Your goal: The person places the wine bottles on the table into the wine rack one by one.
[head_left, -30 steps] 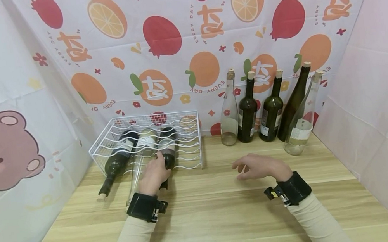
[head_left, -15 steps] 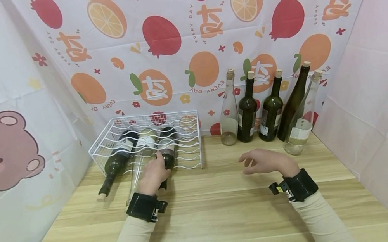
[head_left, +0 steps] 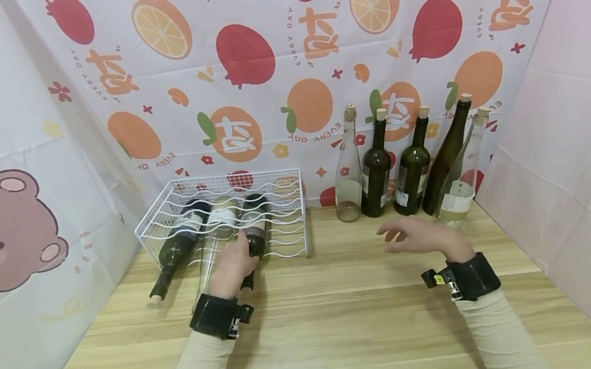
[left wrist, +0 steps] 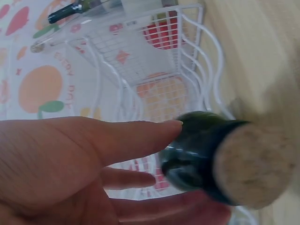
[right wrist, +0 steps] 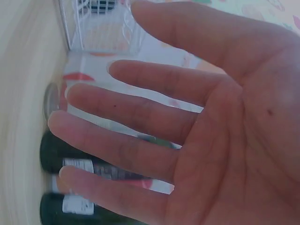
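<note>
My left hand point(head_left: 231, 268) is at the neck end of a dark green wine bottle point(head_left: 256, 243) lying in a white wire rack point(head_left: 304, 213). In the left wrist view, its thumb lies along the bottle's shoulder and its fingers pass on the other side of the neck, behind the cork point(left wrist: 253, 164). Beside that bottle lie a clear bottle point(head_left: 222, 216), partly hidden by the hand, and another dark wine bottle point(head_left: 176, 252). My right hand point(head_left: 418, 235) hovers over the table before the standing bottles, fingers extended and apart, holding nothing.
Several corked bottles stand at the back right: a clear one point(head_left: 349, 197), two dark ones point(head_left: 377, 171), a slim dark one point(head_left: 445, 158) and a clear one point(head_left: 457, 201) at the right end. Printed cloth point(head_left: 309, 106) hangs behind the wooden table point(head_left: 331, 335).
My right hand has moved right and slightly farther back, toward the standing bottles. The left hand stays at the bottle in the rack, nearly still.
</note>
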The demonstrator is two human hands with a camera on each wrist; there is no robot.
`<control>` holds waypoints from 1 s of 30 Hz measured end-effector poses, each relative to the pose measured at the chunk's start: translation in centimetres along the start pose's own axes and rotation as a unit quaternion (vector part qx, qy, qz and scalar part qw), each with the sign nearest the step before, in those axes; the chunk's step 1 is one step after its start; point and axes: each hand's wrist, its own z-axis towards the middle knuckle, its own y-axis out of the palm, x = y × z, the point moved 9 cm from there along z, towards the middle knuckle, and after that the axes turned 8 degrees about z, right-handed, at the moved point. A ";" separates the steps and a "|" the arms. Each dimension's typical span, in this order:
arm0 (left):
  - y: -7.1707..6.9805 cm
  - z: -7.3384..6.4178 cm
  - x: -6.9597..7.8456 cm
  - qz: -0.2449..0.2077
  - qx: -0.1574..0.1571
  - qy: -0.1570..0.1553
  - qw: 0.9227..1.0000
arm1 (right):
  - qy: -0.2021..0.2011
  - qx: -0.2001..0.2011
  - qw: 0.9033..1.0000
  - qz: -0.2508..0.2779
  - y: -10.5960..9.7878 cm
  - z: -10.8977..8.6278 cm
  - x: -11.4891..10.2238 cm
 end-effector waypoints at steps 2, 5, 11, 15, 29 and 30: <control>-0.7 -0.4 0.4 0.008 0.012 0.006 1.000 | 0.002 0.009 1.000 -0.002 -0.7 -0.3 0.5; -1.8 -1.0 1.3 0.023 0.025 0.018 0.999 | 0.012 0.025 1.000 -0.002 -1.9 -1.0 1.4; -3.5 -2.5 3.7 0.035 0.013 0.049 0.998 | 0.026 0.068 0.997 -0.001 -4.1 -2.3 3.5; -4.4 -3.6 5.4 0.025 0.016 0.086 0.996 | 0.039 0.097 0.995 0.000 -5.4 -3.4 5.4; -4.9 -4.8 7.7 0.019 0.043 0.141 0.989 | 0.160 0.109 0.980 0.038 -7.4 -7.4 14.1; -4.8 -4.9 7.8 0.017 0.038 0.142 0.989 | 0.169 0.107 0.979 0.036 -7.4 -7.5 14.5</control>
